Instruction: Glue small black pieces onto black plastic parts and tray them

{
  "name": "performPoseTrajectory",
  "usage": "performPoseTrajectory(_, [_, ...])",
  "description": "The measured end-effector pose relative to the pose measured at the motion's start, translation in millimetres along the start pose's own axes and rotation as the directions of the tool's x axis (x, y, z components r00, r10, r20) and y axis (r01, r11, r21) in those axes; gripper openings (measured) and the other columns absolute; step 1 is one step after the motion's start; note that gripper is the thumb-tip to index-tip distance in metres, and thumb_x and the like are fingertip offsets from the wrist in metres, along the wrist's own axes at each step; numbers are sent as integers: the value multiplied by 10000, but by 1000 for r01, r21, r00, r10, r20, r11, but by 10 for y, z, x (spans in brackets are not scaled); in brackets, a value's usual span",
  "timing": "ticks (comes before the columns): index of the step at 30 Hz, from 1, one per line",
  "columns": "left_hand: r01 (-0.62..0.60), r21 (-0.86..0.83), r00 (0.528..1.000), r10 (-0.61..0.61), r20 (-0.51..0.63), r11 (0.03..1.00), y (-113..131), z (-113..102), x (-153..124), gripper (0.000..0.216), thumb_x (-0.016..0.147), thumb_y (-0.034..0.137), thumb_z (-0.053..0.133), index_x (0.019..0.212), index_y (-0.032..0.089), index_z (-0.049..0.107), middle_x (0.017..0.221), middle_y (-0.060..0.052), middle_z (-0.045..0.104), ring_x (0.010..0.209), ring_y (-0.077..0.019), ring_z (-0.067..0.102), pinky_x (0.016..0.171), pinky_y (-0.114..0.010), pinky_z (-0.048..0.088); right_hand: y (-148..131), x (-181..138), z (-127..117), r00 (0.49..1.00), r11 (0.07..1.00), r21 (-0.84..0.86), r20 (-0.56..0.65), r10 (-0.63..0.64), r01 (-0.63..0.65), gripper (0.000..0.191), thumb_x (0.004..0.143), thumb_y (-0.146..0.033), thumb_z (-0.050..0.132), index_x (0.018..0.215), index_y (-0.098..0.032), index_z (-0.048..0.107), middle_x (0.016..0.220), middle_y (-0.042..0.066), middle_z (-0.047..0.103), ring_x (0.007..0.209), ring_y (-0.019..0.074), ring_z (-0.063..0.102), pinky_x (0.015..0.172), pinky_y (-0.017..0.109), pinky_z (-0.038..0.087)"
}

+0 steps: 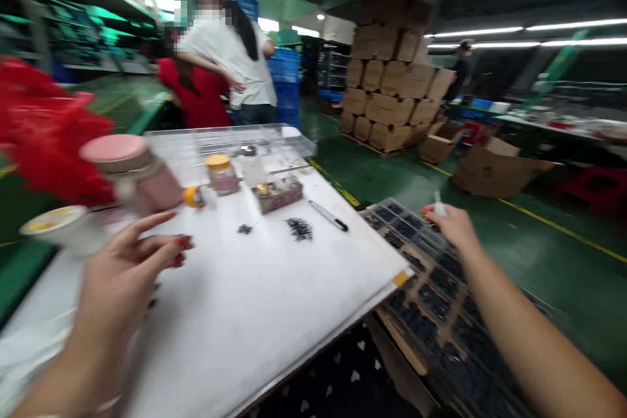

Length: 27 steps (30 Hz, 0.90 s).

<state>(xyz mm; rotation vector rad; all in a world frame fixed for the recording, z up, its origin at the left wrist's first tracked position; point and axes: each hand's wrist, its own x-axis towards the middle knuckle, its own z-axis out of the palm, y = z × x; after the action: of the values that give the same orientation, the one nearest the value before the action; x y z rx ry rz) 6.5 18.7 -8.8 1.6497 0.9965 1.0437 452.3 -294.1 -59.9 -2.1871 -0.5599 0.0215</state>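
Observation:
My left hand (128,269) hovers over the left side of the white table (255,313), fingers stretched out and apart, holding nothing. Near it stand a pink-lidded jar (132,173) and a white cup (59,225). My right hand (453,225) reaches out to the right over a dark tray of small black parts (431,300), its fingers pinched on a small white object (439,208) that I cannot name. A little heap of small black parts (300,229) and a black-tipped pen (329,215) lie in the middle of the table.
A yellow-lidded jar (222,174), a small box of parts (280,194) and a clear plastic tray (230,140) sit at the table's far end. Red fluffy material (44,130) is at the left. Two people (230,65) stand beyond. Stacked cardboard boxes (392,78) rise on the green floor.

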Motion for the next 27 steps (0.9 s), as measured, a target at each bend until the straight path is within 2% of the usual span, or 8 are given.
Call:
performPoseTrajectory(4, [-136, -177, 990, 126, -65, 975, -23, -172, 14, 382, 681, 287, 734, 1037, 164, 670, 616, 17, 654, 574, -124, 582, 504, -206, 420, -878, -113, 463, 962, 937, 308, 155, -223, 167, 307, 745, -468, 702, 871, -190, 664, 715, 48, 640, 582, 147, 564, 514, 265, 443])
performPoseTrajectory(11, [-145, 421, 973, 205, -101, 895, -68, -498, 63, 138, 739, 235, 639, 781, 192, 764, 803, -51, 740, 763, -207, 652, 678, -288, 476, -2420, -841, 1533, 578, 811, 483, 577, -577, 329, 264, 751, -422, 742, 744, -165, 681, 618, 12, 599, 556, 127, 501, 501, 238, 371])
performPoseTrajectory(14, [-117, 529, 991, 130, 13, 841, -139, -515, 84, 112, 705, 192, 657, 710, 215, 766, 803, -47, 744, 815, -236, 652, 744, -316, 477, -2750, -1090, 1901, 489, 741, 670, 637, -596, 30, 242, 713, -355, 794, 725, -154, 659, 639, 10, 599, 546, 102, 489, 475, 202, 374])
performPoseTrajectory(18, [-148, 360, 981, 91, 170, 921, -188, -165, -10, 170, 771, 194, 600, 821, 212, 762, 825, -35, 735, 789, -188, 658, 734, -282, 506, -2860, -1291, 2058, 513, 358, 745, 655, -555, -563, 321, 672, -377, 805, 713, -180, 555, 594, -50, 483, 460, 49, 372, 372, 122, 299])
performPoseTrajectory(20, [-22, -12, 928, 25, 371, 1000, -167, 133, -143, 239, 796, 198, 579, 985, 173, 723, 839, -63, 706, 755, -182, 650, 682, -289, 526, -2875, -1364, 1984, 544, 170, 707, 654, -525, -686, 329, 687, -335, 795, 714, -185, 503, 581, -74, 432, 429, 29, 340, 349, 87, 285])
performPoseTrajectory(23, [355, -448, 745, 41, 666, 820, -114, 475, -363, 361, 794, 207, 604, 1154, 189, 623, 986, -83, 672, 848, -199, 655, 732, -338, 543, -2960, -1524, 1879, 646, -29, 739, 568, -510, -673, 308, 723, -286, 758, 704, -189, 465, 565, -84, 416, 409, 23, 353, 336, 77, 280])
performPoseTrajectory(25, [540, -555, 702, 25, 711, 632, -115, 545, -447, 318, 793, 219, 592, 1105, 164, 625, 972, -94, 673, 860, -204, 655, 785, -371, 533, -3060, -1691, 1910, 733, -29, 841, 454, -506, -541, 258, 732, -272, 723, 693, -188, 482, 559, -68, 468, 421, 38, 394, 355, 108, 312])
performPoseTrajectory(27, [633, -583, 691, -33, 722, 508, -160, 515, -470, 276, 795, 275, 573, 1016, 125, 643, 907, -112, 681, 847, -213, 656, 820, -390, 518, -3176, -1901, 2009, 721, 63, 891, 403, -564, -449, 202, 761, -267, 694, 702, -189, 517, 572, -43, 534, 440, 61, 445, 377, 144, 339])
